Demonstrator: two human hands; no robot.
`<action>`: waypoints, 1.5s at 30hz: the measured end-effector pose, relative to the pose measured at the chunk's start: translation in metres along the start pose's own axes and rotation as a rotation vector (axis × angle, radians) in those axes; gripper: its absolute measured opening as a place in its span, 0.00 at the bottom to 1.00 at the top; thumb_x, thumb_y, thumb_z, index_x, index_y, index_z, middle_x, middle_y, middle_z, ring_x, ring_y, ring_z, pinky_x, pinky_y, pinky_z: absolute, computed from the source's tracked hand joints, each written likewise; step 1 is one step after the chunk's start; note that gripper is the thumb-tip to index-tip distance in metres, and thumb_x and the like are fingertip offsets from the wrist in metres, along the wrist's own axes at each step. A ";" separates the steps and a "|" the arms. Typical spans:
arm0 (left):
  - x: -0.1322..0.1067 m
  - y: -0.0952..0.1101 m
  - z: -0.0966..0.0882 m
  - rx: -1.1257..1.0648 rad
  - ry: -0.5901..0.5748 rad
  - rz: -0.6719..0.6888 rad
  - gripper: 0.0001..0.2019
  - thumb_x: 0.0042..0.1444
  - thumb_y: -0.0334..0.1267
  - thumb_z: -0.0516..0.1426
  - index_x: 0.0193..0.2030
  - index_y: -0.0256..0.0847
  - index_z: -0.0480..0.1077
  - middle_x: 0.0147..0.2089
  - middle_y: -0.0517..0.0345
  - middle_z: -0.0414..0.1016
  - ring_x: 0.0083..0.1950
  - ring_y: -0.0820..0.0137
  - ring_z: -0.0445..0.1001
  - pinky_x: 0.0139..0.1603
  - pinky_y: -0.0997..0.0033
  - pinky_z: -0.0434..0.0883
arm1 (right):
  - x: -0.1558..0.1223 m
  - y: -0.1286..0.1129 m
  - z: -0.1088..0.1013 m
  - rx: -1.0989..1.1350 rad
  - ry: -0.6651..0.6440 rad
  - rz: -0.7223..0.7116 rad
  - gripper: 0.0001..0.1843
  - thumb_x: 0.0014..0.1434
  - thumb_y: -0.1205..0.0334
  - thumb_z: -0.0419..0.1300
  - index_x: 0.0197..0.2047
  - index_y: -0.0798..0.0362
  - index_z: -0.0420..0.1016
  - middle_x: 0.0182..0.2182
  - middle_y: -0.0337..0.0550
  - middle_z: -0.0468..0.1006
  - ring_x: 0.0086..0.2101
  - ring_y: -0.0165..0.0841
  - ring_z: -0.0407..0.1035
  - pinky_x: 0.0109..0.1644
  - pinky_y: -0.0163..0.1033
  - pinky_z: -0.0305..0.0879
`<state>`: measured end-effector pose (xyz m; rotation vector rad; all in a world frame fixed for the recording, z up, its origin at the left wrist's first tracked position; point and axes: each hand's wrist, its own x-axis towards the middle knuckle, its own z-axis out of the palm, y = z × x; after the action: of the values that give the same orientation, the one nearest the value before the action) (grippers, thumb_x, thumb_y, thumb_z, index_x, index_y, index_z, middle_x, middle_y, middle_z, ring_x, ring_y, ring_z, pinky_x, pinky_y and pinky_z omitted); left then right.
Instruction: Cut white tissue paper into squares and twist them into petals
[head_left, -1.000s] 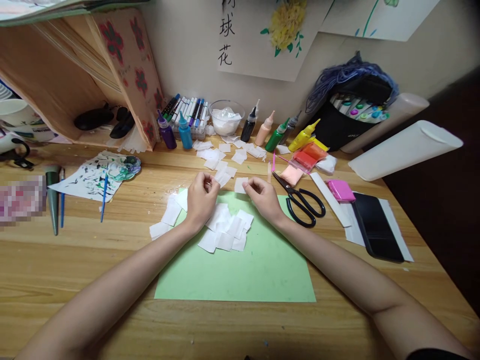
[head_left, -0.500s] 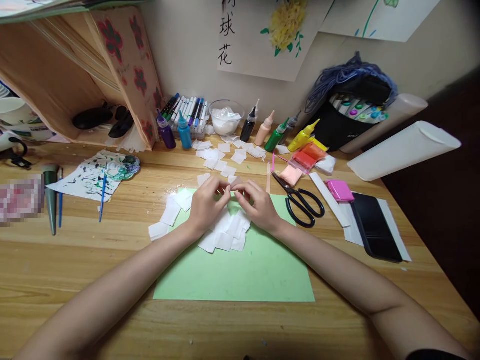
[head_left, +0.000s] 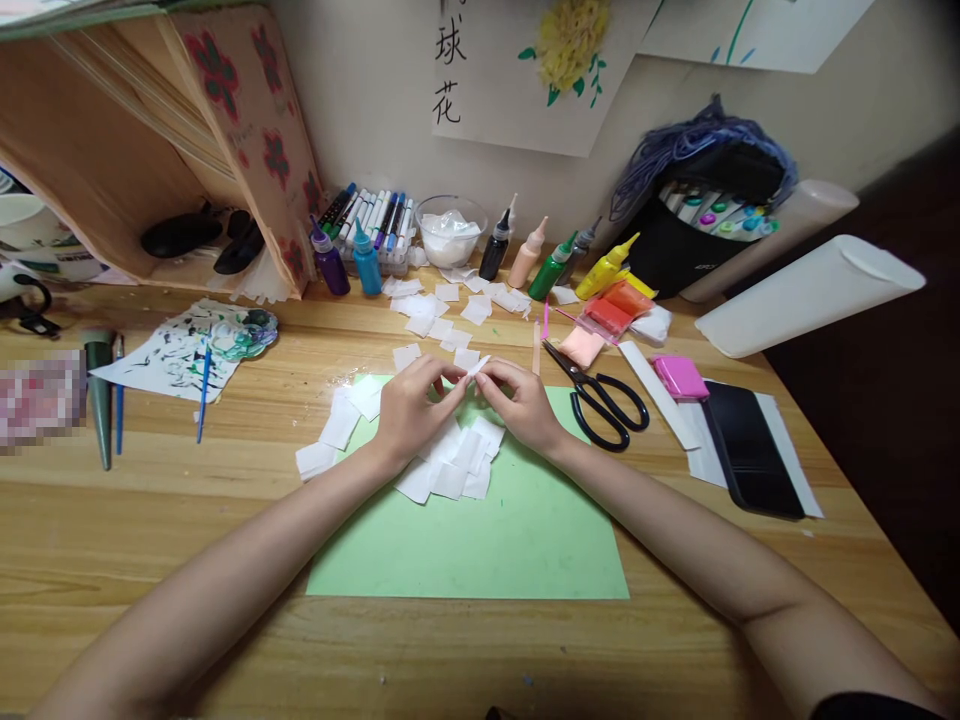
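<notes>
Between my fingertips is a small piece of white paper [head_left: 478, 367], its pointed end sticking up. My left hand [head_left: 420, 400] pinches it from the left, and my right hand [head_left: 521, 405] pinches it from the right. Both hands hover over the upper part of a green sheet of paper [head_left: 480, 550]. Just below them, several white paper squares [head_left: 450, 478] lie overlapping on the green sheet. More white squares [head_left: 341, 420] lie at the sheet's upper left edge, partly on the wood.
Black-handled scissors [head_left: 600, 400] lie right of my right hand, near a phone [head_left: 750, 450] and a pink block [head_left: 680, 378]. Paint bottles [head_left: 495, 248], a glass bowl [head_left: 450, 235] and markers [head_left: 375, 225] line the wall. At left are a paint-marked paper [head_left: 180, 350] and brushes [head_left: 204, 395].
The white paper piece now shows as a narrow point above my fingertips, where it was mostly hidden before. My right fingers have shifted slightly. The loose squares lie as before.
</notes>
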<state>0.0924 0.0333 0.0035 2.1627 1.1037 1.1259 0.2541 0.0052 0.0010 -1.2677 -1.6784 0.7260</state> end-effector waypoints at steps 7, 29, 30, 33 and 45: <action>-0.001 0.000 0.000 0.060 0.013 -0.030 0.06 0.54 0.39 0.58 0.29 0.41 0.73 0.27 0.60 0.73 0.25 0.76 0.64 0.28 0.74 0.63 | 0.001 0.002 -0.001 0.080 -0.069 0.063 0.15 0.62 0.59 0.52 0.26 0.54 0.69 0.26 0.40 0.70 0.28 0.30 0.64 0.32 0.36 0.59; 0.002 0.003 0.000 -0.079 -0.045 -0.205 0.06 0.49 0.38 0.60 0.25 0.39 0.73 0.25 0.61 0.71 0.24 0.76 0.61 0.26 0.74 0.60 | 0.003 0.006 0.000 0.261 -0.098 0.169 0.09 0.56 0.61 0.57 0.28 0.56 0.73 0.25 0.40 0.70 0.27 0.28 0.63 0.31 0.35 0.58; 0.002 0.003 0.000 -0.071 -0.043 -0.201 0.06 0.49 0.38 0.60 0.26 0.40 0.73 0.25 0.60 0.71 0.24 0.76 0.61 0.26 0.74 0.60 | 0.003 0.006 0.000 0.267 -0.102 0.171 0.09 0.56 0.61 0.56 0.28 0.56 0.73 0.25 0.40 0.70 0.27 0.28 0.63 0.31 0.35 0.58; 0.001 0.002 0.001 -0.046 -0.033 -0.192 0.06 0.49 0.39 0.60 0.26 0.39 0.73 0.24 0.60 0.71 0.24 0.76 0.61 0.26 0.74 0.60 | 0.002 0.005 0.000 0.260 -0.109 0.173 0.09 0.56 0.61 0.56 0.28 0.56 0.73 0.25 0.40 0.70 0.27 0.29 0.63 0.31 0.35 0.58; 0.002 0.002 0.001 -0.032 -0.035 -0.193 0.07 0.47 0.36 0.60 0.21 0.38 0.69 0.22 0.62 0.69 0.23 0.77 0.61 0.26 0.75 0.59 | 0.002 0.008 0.000 0.220 -0.125 0.176 0.07 0.55 0.62 0.57 0.29 0.56 0.73 0.25 0.40 0.70 0.27 0.29 0.63 0.31 0.36 0.59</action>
<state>0.0946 0.0331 0.0055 1.9955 1.2399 1.0089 0.2569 0.0092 -0.0053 -1.2440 -1.5481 1.0851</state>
